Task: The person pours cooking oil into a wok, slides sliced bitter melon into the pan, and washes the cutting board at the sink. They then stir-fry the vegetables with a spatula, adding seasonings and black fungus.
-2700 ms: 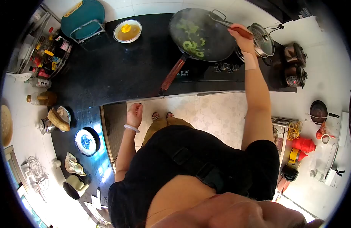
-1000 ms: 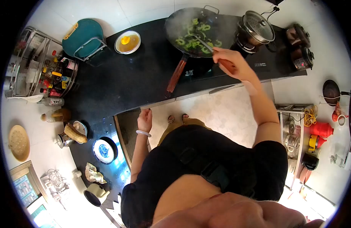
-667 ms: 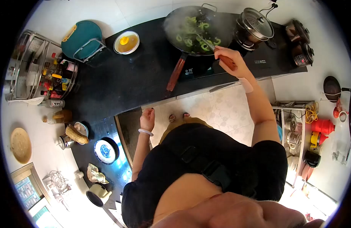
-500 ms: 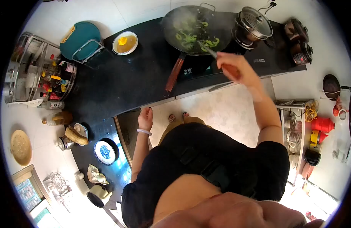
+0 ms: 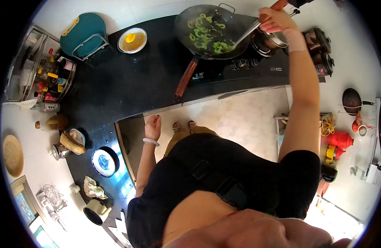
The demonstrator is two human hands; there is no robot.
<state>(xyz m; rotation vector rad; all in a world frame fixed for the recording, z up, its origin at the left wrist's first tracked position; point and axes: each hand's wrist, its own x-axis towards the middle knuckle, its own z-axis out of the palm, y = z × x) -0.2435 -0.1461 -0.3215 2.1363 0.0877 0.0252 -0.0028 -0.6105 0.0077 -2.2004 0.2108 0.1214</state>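
Note:
My right hand [image 5: 277, 20] is wrapped round the wooden handle of a metal spatula [image 5: 247, 34], held out over the wok's right side. The spatula's tip reaches into green pepper strips [image 5: 221, 47] lying in the dark wok [image 5: 186, 25]. More green pieces lie scattered across the wok's middle and left. The wok's wooden handle [image 5: 185, 80] points toward me, past the counter's front edge. My left hand [image 5: 153, 127], with a pale bracelet at the wrist, is loosely closed beside the counter edge and holds nothing that I can see.
A steel pot [image 5: 277, 39] stands right of the wok, partly behind my right hand. A white bowl [image 5: 132, 50] of yellowish liquid sits on the black counter [image 5: 116, 87]. Bottles [image 5: 54, 78] fill a rack at left; a blue-and-white plate [image 5: 103, 162] lies on the side counter.
My right hand has moved up and right with the spatula, from the wok's near side to above the pot. Steam over the wok has thinned. The view has shifted slightly.

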